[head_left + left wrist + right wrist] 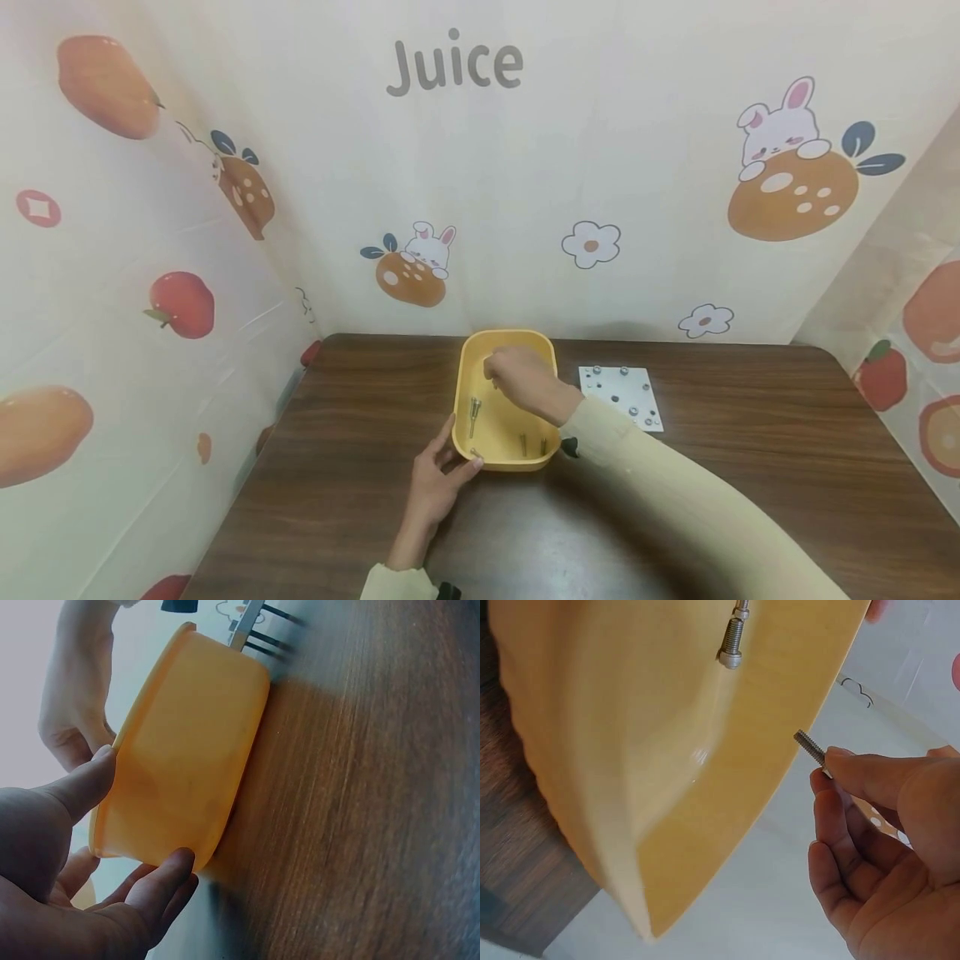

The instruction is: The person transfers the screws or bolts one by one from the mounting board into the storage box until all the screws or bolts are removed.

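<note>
My left hand (435, 485) grips the near left corner of a yellow plastic bin (506, 425), its thumb at the rim and its fingers around the side wall in the left wrist view. Over the bin, my right hand (528, 383) pinches a small threaded bolt (810, 748) between thumb and fingertips; the bolt's head is hidden by the fingers. Inside the bin lie several metal bolts (474, 412) along the left side. More thin bolts (524, 445) lie near its front end.
Right of the bin, a white square plate (618, 398) with holes and several metal fasteners stands raised on dark posts (270, 641). A wooden table (345, 467) carries everything. A printed curtain (510, 183) closes off the back and sides.
</note>
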Demonstrator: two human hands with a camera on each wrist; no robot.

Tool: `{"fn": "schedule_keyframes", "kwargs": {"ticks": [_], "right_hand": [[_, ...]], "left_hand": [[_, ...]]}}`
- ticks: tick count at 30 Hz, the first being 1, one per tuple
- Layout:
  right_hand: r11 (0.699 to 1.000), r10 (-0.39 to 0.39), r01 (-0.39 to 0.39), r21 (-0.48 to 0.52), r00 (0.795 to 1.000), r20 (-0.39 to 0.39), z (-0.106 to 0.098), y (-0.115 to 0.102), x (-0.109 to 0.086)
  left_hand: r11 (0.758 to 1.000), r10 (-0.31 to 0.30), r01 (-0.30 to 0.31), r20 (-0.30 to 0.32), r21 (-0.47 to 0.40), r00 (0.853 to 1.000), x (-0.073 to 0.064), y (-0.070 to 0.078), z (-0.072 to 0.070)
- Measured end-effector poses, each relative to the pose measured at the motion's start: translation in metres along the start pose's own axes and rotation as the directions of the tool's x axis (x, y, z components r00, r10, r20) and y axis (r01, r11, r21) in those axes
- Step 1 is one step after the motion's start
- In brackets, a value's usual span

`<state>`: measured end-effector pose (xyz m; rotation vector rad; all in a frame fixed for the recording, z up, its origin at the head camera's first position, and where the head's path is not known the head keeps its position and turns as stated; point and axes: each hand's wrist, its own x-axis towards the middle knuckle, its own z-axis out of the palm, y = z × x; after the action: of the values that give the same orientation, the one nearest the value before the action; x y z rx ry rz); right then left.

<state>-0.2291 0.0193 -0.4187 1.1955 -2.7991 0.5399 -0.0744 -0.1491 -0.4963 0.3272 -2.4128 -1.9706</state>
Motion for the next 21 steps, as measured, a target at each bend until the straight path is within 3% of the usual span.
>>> {"fn": "schedule_keyframes", "kwargs": {"ticks": [21], "right_hand": [[0.994,0.062,-0.067,0.083,0.996,0.062,0.006,-0.009,0.016]], "left_hand": [[1.0,0.017,-0.017,0.012,-0.002,1.0,-0.002,0.0,-0.001]]}}
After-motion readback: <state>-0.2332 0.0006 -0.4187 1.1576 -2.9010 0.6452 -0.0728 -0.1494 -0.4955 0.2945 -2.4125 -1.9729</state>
